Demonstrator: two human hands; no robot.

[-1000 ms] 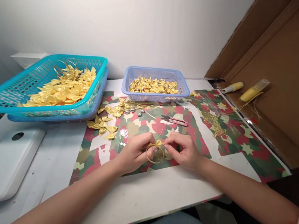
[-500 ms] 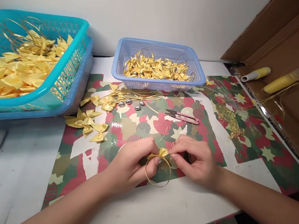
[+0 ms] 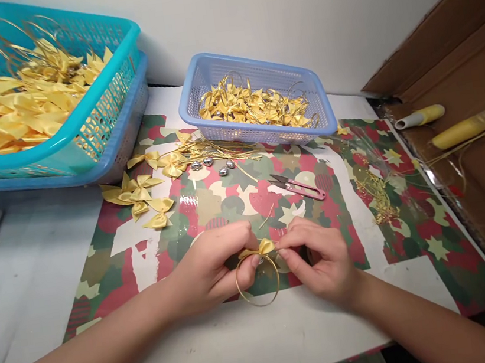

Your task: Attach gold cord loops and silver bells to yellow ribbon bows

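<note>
Near the front of the table, my left hand [image 3: 224,264] pinches a yellow ribbon bow [image 3: 266,246] between thumb and fingers. A loop of gold cord [image 3: 261,305] hangs below the bow, and a small silvery bit shows at its top. On the bow's right side, my right hand [image 3: 317,258] has thumb and forefinger pressed together on a thin end, seemingly the gold cord; the fingers hide most of it. Beyond my hands lie thread snips [image 3: 299,187] with a pink handle, silver bells [image 3: 223,172], loose gold cords [image 3: 233,150] and several loose yellow bows [image 3: 159,212].
A turquoise basket [image 3: 103,110] piled with yellow bows stands at the left, on a blue one. At the back, a lilac basket [image 3: 263,133] holds bows with cord loops. Yellow thread scraps [image 3: 381,202] lie right, beside a cardboard box [image 3: 472,199] with two yellow-and-white tubes [image 3: 422,117].
Both hands keep the same hold on the bow and cord. The view has shifted slightly; nothing else has visibly moved.
</note>
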